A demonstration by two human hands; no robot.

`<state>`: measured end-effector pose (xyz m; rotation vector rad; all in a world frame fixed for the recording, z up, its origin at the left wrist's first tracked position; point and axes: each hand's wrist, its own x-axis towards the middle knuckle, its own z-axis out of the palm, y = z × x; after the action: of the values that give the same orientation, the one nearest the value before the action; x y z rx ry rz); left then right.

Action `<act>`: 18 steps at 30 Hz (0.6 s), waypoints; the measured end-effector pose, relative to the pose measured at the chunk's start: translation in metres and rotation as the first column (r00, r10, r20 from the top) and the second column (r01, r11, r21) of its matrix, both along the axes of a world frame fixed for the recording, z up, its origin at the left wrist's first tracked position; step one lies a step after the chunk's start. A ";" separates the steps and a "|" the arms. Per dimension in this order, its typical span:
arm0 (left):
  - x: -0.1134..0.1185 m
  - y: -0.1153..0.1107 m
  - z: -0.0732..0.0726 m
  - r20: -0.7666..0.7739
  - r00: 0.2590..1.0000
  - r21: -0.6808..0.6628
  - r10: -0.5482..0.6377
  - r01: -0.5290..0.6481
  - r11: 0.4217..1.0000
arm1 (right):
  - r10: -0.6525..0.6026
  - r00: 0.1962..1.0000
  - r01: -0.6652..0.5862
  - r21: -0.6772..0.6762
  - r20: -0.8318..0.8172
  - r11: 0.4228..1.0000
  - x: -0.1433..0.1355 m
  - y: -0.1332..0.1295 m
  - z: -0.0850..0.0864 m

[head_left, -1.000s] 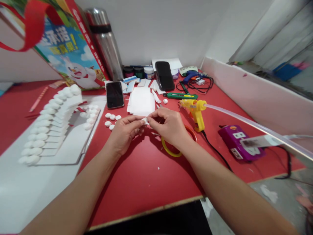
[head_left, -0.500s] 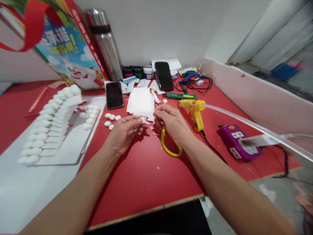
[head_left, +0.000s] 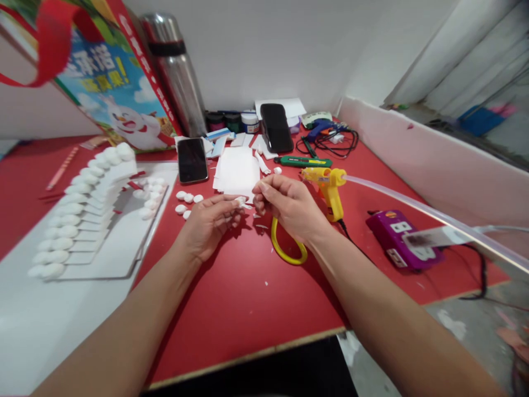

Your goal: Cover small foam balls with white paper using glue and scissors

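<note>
My left hand (head_left: 215, 218) is closed in a pinch on a small crumpled white piece (head_left: 240, 203), whose material I cannot make out. Close on its right, my right hand (head_left: 285, 201) has thumb and forefinger pressed together; whatever lies between them is too small to name. A yellow loop handle (head_left: 289, 260), like that of scissors, shows under my right palm; the rest of it is hidden. Several white pads (head_left: 182, 209) lie left of my left hand. Behind both hands is a stack of white cards (head_left: 237, 168).
A white stair-like model (head_left: 103, 231) edged with white pads stands at left. To the right are a yellow glue gun (head_left: 330, 193) with a long glue stick, a purple box (head_left: 400, 240) and a green cutter (head_left: 303, 161). Two phones (head_left: 193, 160), a steel flask (head_left: 177, 77) and a bag (head_left: 124, 99) stand behind.
My right hand has moved slightly left, bringing its fingertips nearer the white piece in my left hand. My left hand keeps its pinch, and the yellow handle stays nearly in place.
</note>
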<state>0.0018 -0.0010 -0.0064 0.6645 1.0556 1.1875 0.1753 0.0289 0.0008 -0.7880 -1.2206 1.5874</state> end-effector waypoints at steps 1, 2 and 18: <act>0.000 0.000 0.000 0.005 1.000 -0.001 0.005 -0.005 1.000 | 0.010 1.000 -0.010 -0.001 0.006 1.000 0.000 0.000 0.000; 0.000 0.000 0.000 0.008 1.000 -0.003 0.010 -0.010 1.000 | 0.019 1.000 -0.019 -0.002 0.013 1.000 -0.001 0.000 0.000; -0.001 0.003 -0.001 0.036 0.999 0.020 0.025 -0.026 0.999 | -0.119 0.992 0.116 0.075 0.034 0.990 0.002 0.002 0.002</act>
<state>0.0011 0.0016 -0.0069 0.6451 1.0255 1.2291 0.1773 0.0313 0.0030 -0.8316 -1.2305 1.4305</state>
